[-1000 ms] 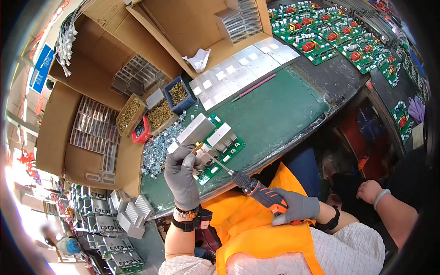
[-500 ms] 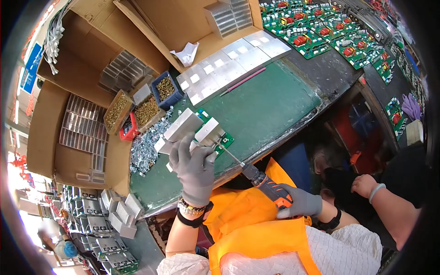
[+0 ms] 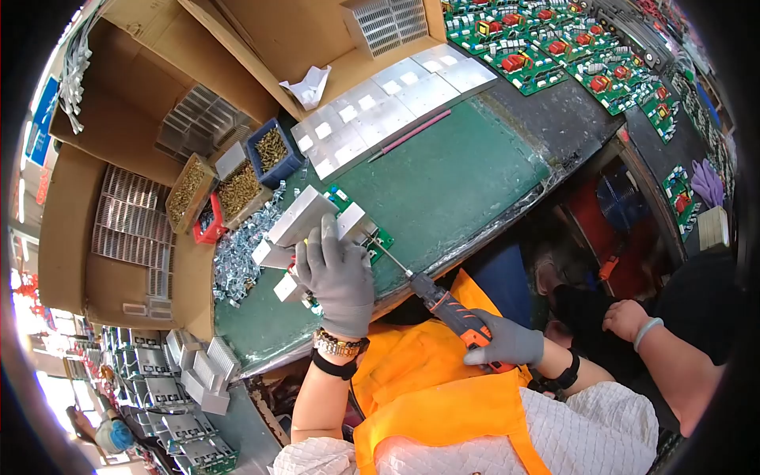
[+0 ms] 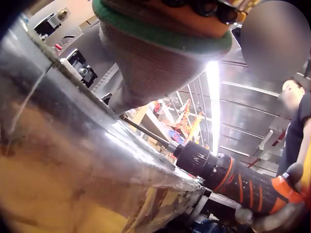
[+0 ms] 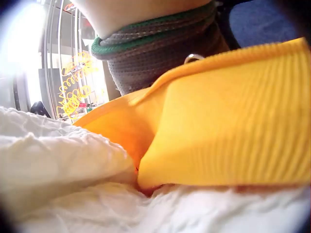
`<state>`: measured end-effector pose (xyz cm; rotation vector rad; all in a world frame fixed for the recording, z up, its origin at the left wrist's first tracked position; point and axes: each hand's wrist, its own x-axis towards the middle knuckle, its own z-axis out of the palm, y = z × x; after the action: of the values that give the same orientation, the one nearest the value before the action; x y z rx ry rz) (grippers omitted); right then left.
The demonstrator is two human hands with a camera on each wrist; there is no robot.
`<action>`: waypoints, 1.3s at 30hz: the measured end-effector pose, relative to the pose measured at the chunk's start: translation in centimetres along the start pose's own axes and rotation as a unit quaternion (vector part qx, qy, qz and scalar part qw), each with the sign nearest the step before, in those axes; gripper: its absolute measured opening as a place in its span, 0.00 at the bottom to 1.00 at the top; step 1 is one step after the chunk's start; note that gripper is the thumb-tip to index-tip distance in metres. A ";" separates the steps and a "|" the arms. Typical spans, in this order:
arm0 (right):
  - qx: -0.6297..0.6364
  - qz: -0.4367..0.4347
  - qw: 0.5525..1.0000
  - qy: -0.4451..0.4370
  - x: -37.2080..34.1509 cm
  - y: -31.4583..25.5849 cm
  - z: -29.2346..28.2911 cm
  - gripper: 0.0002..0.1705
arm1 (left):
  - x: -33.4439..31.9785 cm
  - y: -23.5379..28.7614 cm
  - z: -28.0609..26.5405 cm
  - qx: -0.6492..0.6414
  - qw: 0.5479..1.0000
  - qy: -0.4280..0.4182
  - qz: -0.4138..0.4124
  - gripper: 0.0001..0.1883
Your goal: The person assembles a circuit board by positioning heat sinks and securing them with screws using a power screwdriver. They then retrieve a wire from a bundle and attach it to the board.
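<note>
A green circuit board (image 3: 383, 238) with silver heat sinks lies on the green-topped bench. My gloved left hand (image 3: 339, 281) is spread over its near part, with fingers extended beside the large heat sink (image 3: 302, 215) and hiding part of the board. My gloved right hand (image 3: 513, 342) grips a black and orange power screwdriver (image 3: 450, 307) by its body. Its long bit (image 3: 391, 257) slants to the board beside the smaller heat sink (image 3: 353, 225). The left wrist view shows the power screwdriver (image 4: 228, 174) from below; the bit's tip is hidden there.
Loose metal clips (image 3: 241, 257) are heaped left of the board. Behind them stand a blue bin (image 3: 273, 152) and other bins of brass-coloured screws. Flat metal plates (image 3: 380, 111) and a pink pen (image 3: 412, 135) lie farther back. Another person's arm (image 3: 673, 364) is at the right.
My left hand has let go of a small part at the board, lifted, and come down with extended fingers. The screwdriver bit has shifted from beside those fingers to the smaller heat sink.
</note>
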<state>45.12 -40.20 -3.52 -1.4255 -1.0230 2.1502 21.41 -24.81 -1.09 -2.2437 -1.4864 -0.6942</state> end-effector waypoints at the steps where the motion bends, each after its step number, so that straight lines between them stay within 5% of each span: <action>1: 0.000 0.002 1.000 0.000 0.1 0.1 0.0 0.51 | 0.0 -0.1 0.2 0.003 1.000 0.012 0.008 0.08; 7: 0.005 -0.031 1.000 -0.005 0.2 0.2 -0.1 0.48 | -0.1 -0.5 1.0 0.004 0.999 0.040 0.009 0.17; 11: 0.142 -0.017 0.986 -0.087 0.0 -0.2 -0.1 0.43 | -0.2 -0.8 1.1 0.011 0.999 0.045 0.017 0.23; 29: 0.125 -0.021 0.989 -0.080 0.2 -0.7 0.1 0.38 | -0.2 -1.3 1.4 0.023 0.998 0.053 0.033 0.21; 31: 0.093 -0.040 0.993 -0.057 0.1 0.1 0.0 0.36 | 0.5 -1.9 0.1 0.025 0.998 0.036 0.039 0.22; 33: 0.070 -0.074 0.994 -0.045 -0.1 1.8 -0.9 0.36 | 1.9 -2.2 -3.0 -0.072 0.988 -0.119 0.063 0.23; 34: 0.069 -0.045 0.995 -0.050 -0.5 2.3 -1.4 0.47 | 3.1 -2.8 -4.4 -0.119 0.982 -0.135 0.058 0.24; 37: 0.106 -0.030 0.993 -0.045 -1.1 2.9 -1.8 0.43 | 8.2 -7.0 -5.8 -0.239 0.965 -0.106 0.029 0.23; 39: 0.108 -0.042 0.992 -0.049 -1.2 2.3 -1.8 0.37 | 11.7 -11.3 -4.4 -0.205 0.968 -0.142 -0.012 0.22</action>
<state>47.46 -41.88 -4.84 -1.1681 -0.8366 2.2119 13.88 -14.14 9.56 -2.7381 -1.6208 -0.7728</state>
